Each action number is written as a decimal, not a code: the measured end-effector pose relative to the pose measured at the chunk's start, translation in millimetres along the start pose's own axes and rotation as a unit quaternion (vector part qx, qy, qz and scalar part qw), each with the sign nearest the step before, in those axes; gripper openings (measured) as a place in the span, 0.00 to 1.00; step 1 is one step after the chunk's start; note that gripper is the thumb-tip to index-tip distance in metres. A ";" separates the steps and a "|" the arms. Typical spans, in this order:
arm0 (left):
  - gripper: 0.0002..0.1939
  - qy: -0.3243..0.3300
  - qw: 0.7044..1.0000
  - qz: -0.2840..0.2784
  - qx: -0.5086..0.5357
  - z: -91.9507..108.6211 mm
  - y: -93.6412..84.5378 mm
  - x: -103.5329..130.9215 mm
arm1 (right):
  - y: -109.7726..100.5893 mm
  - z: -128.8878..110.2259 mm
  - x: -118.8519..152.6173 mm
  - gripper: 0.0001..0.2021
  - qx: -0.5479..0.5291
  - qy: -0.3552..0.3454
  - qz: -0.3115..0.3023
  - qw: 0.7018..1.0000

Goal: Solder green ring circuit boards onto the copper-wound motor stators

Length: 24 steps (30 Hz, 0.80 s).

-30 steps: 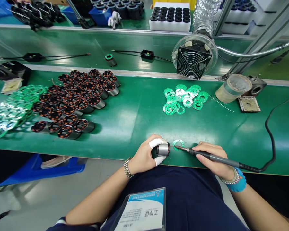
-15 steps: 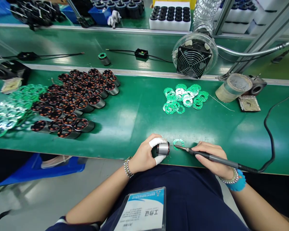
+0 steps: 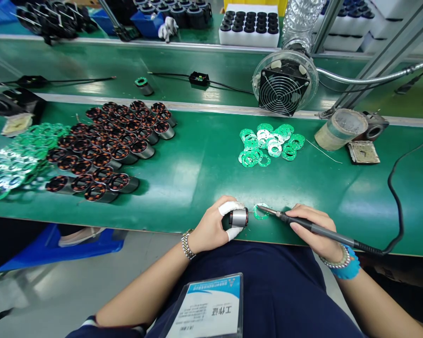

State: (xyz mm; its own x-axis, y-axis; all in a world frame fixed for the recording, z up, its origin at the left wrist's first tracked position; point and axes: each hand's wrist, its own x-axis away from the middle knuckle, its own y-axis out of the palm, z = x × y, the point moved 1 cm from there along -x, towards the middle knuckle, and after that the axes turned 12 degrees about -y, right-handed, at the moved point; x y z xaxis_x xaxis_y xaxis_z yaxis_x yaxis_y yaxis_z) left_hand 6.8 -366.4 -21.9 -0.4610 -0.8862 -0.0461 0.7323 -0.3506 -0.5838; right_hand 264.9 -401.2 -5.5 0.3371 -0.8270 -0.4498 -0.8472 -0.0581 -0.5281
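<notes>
My left hand (image 3: pixel 211 226), with white covers on two fingertips, grips a silver motor stator (image 3: pixel 238 218) lying on its side near the table's front edge. Just right of the stator, a green ring board (image 3: pixel 261 211) lies flat, with a thin wire reaching toward it. In my right hand (image 3: pixel 313 228) is a soldering iron (image 3: pixel 319 230), held like a pen. Its tip is over the upper left part of the ring board; whether it touches is too small to tell.
Many stators (image 3: pixel 109 145) stand at the left beside green ring sheets (image 3: pixel 31 150). Loose green rings (image 3: pixel 268 143) lie beyond my hands. A fan (image 3: pixel 284 89), a cup (image 3: pixel 341 127) and a sponge tray (image 3: pixel 364 152) are farther back. The iron's cable (image 3: pixel 396 188) curves at right.
My right hand has shifted slightly right, and the iron's tip has moved up along the ring board. On the back ledge, the single stator and the cable with its black box have moved left.
</notes>
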 end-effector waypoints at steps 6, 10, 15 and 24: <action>0.21 -0.001 1.000 -0.001 0.000 -0.9 0.6 0.0 | 0.7 -1.8 -1.3 0.07 0.015 -0.007 0.010 1.000; 0.21 0.001 1.000 0.000 0.003 -1.4 1.3 -0.8 | 2.4 -1.4 -0.8 0.06 0.006 -0.012 -0.022 1.000; 0.21 0.006 1.000 0.002 0.003 -1.0 0.8 -0.2 | 5.4 -2.2 -1.2 0.07 -0.016 -0.027 -0.038 0.999; 0.21 0.006 1.000 0.001 0.004 -0.4 0.5 -0.7 | 5.2 -0.2 0.9 0.07 -0.019 -0.024 -0.035 0.999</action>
State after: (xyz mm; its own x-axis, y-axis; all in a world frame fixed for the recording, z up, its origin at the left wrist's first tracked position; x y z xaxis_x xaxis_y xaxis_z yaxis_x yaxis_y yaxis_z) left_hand 7.3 -365.9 -22.5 -0.4658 -0.8831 -0.0561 0.7364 -0.3518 -0.5779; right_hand 260.7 -402.3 -8.6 0.4140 -0.7929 -0.4471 -0.8354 -0.1359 -0.5325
